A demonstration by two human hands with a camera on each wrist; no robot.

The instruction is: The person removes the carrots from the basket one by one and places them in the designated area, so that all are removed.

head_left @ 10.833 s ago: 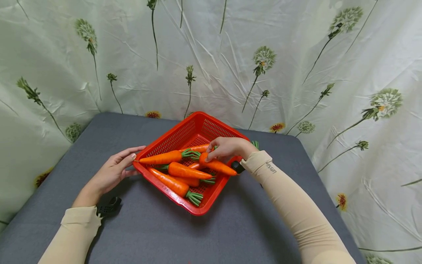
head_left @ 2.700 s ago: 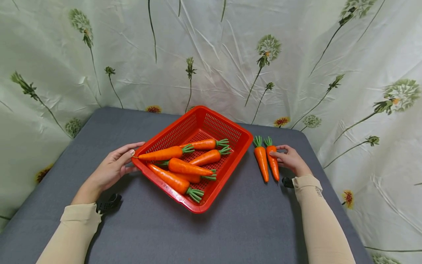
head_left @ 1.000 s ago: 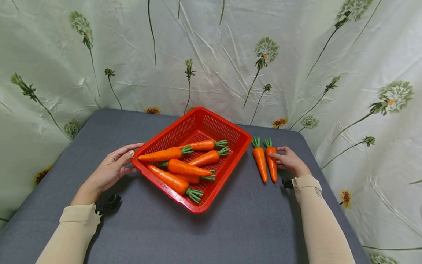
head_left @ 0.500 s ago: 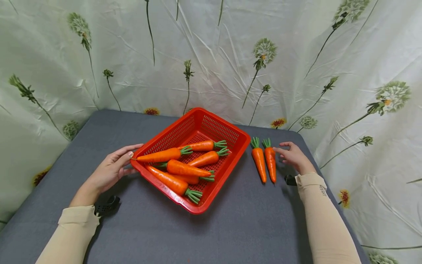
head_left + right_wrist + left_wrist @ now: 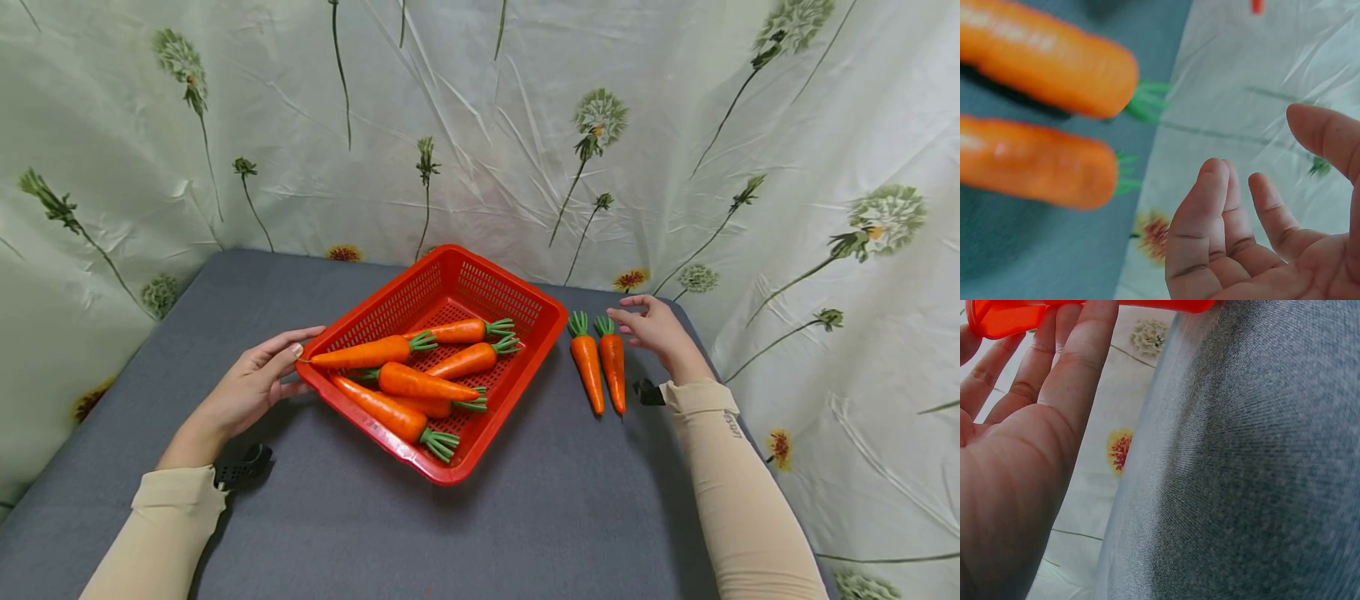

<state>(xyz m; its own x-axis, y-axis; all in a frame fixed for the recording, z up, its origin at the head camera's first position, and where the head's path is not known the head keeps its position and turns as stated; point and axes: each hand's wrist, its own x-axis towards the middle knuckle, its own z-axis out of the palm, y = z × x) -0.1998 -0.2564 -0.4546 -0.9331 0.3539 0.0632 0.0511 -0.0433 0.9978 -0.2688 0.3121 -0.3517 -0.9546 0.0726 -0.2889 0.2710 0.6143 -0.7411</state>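
My left hand (image 5: 255, 386) pinches the left corner of a red plastic basket (image 5: 517, 385), thumb at the rim and fingers against the outer wall. In the left wrist view the fingers (image 5: 1072, 375) reach up to the red rim. Inside the basket lie several orange carrots (image 5: 431, 383) with green tops, some overlapping. To its right, two carrots (image 5: 588, 373) lie side by side on the table, tops pointing away. My right hand (image 5: 656, 329) hovers beside their green tops, holding nothing; in the right wrist view its thumb and fingers (image 5: 1194, 231) are spread apart.
The grey cloth-covered table (image 5: 525, 533) ends at the back against a pale curtain (image 5: 480, 125) printed with dandelions. Black wrist cameras (image 5: 243, 467) sit at both cuffs.
Over the last seconds, my right hand took a carrot from the basket, laid it beside another on the table, let go, and moved up toward the tops. The left hand stayed put.
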